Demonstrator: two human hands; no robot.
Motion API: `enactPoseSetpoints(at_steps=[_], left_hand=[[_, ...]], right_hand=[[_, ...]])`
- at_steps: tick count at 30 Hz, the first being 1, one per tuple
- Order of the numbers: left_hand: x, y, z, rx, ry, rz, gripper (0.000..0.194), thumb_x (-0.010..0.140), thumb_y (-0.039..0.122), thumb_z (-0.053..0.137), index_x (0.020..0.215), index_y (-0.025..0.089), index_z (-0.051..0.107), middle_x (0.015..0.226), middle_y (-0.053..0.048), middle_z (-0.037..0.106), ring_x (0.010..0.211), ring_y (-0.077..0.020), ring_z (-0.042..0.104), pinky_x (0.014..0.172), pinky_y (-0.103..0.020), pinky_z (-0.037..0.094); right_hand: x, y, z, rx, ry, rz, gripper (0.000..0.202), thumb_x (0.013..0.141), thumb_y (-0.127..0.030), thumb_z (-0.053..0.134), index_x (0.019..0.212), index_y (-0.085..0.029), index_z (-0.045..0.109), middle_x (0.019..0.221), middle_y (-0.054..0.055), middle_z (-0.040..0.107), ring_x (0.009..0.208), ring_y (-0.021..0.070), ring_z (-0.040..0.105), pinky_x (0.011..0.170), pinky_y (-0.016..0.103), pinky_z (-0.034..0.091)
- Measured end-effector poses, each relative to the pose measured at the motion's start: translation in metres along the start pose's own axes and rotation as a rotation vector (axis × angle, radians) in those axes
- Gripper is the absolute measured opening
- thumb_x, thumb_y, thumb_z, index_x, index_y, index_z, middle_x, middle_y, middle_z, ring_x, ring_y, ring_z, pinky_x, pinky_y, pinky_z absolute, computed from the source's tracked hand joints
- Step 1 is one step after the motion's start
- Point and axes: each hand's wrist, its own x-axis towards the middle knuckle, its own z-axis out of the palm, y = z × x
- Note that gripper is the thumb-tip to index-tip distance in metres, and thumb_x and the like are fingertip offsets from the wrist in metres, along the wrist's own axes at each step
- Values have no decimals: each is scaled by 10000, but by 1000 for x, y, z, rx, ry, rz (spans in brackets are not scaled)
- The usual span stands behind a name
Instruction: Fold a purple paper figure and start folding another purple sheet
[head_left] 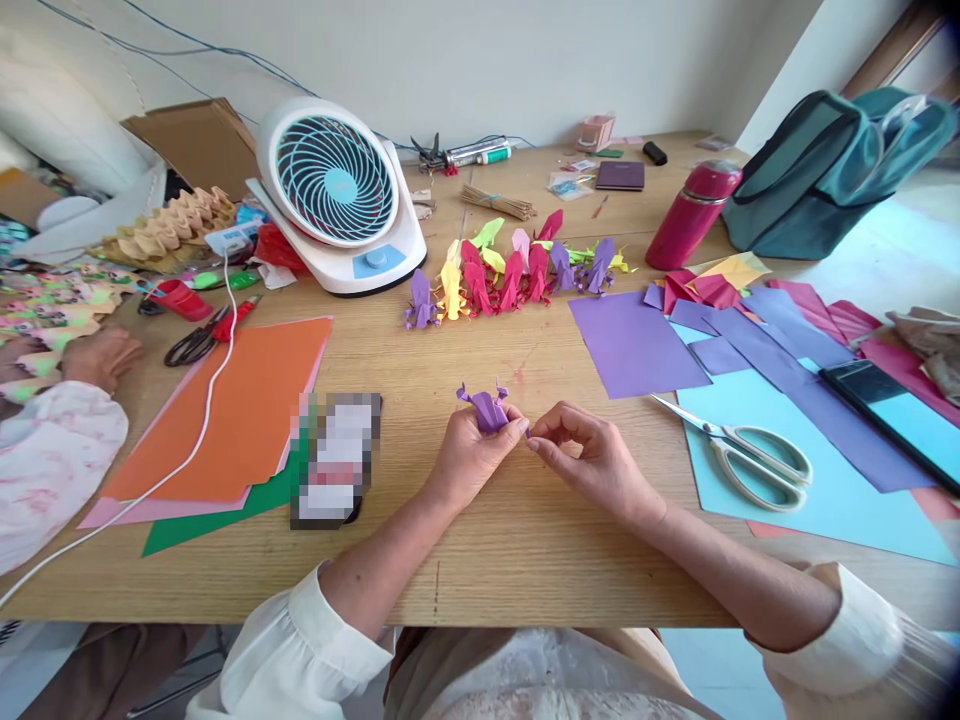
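Observation:
A purple origami figure (487, 411) with thin curled limbs is held in my left hand (474, 450), over the middle of the wooden table. My right hand (592, 460) is closed in a pinch at a thin purple tip on the figure's right side. Behind my hands stands a cluster of finished folded figures (510, 280) in purple, yellow, red, pink and green. White-handled scissors (757, 460) lie on light blue paper (727, 500), to the right of my right hand. A square purple sheet (637, 345) rests behind them.
A white fan (337, 190) stands at the back left. Orange paper (217, 420), a phone (337, 460) and a white cable (210, 400) lie left. Another person's hand (101, 357) rests at far left. A red flask (694, 215) and teal bag (817, 180) stand back right.

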Motion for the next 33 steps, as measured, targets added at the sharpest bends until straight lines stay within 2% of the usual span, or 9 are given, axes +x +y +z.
enactPoseSetpoints(at_steps=[3, 7, 13, 19, 22, 25, 30, 33], left_hand=[[0, 0, 0, 47, -9, 3, 167, 801, 293, 635, 690, 168, 631, 648, 26, 560, 647, -113, 489, 646, -233, 374], [0, 0, -1, 69, -38, 14, 186, 818, 306, 626, 697, 166, 635, 656, 21, 570, 663, -120, 500, 664, -239, 381], [0, -2, 0, 63, 0, 14, 174, 815, 297, 640, 701, 165, 633, 652, 28, 566, 655, -112, 495, 650, -230, 383], [1, -9, -1, -2, 39, 1, 175, 813, 314, 662, 715, 169, 659, 685, 20, 632, 683, -118, 547, 689, -230, 422], [1, -11, -1, -56, 57, -13, 176, 809, 325, 670, 725, 170, 665, 703, 16, 654, 696, -120, 564, 710, -233, 436], [1, -12, 0, -64, 87, -17, 177, 791, 330, 693, 721, 169, 670, 679, 24, 627, 673, -115, 541, 680, -230, 427], [4, -13, -4, -148, 170, -41, 206, 774, 359, 718, 732, 162, 675, 674, 22, 617, 654, -107, 532, 678, -236, 422], [6, -14, -6, -199, 192, -50, 224, 764, 370, 732, 733, 158, 666, 649, 31, 595, 631, -96, 508, 674, -233, 410]], right_hand=[[1, 1, 1, 31, 8, 63, 119, 867, -285, 645, 815, -180, 662, 763, 14, 657, 676, 129, 599, 605, 249, 473], [1, 2, 2, 48, 14, 75, 137, 856, -295, 642, 791, -177, 661, 738, 11, 650, 656, 125, 579, 592, 246, 455], [1, 7, 4, 84, 12, 123, 159, 861, -328, 635, 804, -180, 654, 753, 17, 646, 683, 138, 579, 603, 257, 443], [6, 6, -1, 334, -161, 251, 312, 848, -486, 648, 817, -176, 636, 711, 1, 585, 644, 124, 492, 589, 257, 384], [8, 4, -1, 410, -223, 276, 345, 813, -518, 682, 823, -176, 638, 735, -2, 584, 649, 118, 478, 609, 259, 381], [7, 6, 2, 440, -217, 267, 343, 782, -503, 718, 800, -176, 618, 700, -22, 548, 616, 104, 441, 591, 255, 359], [6, 9, 2, 381, -222, 261, 367, 810, -529, 677, 760, -174, 599, 646, -33, 501, 586, 101, 409, 553, 254, 324], [7, 10, -1, 361, -169, 273, 393, 801, -557, 673, 743, -180, 578, 642, -31, 497, 579, 102, 395, 536, 253, 311]])
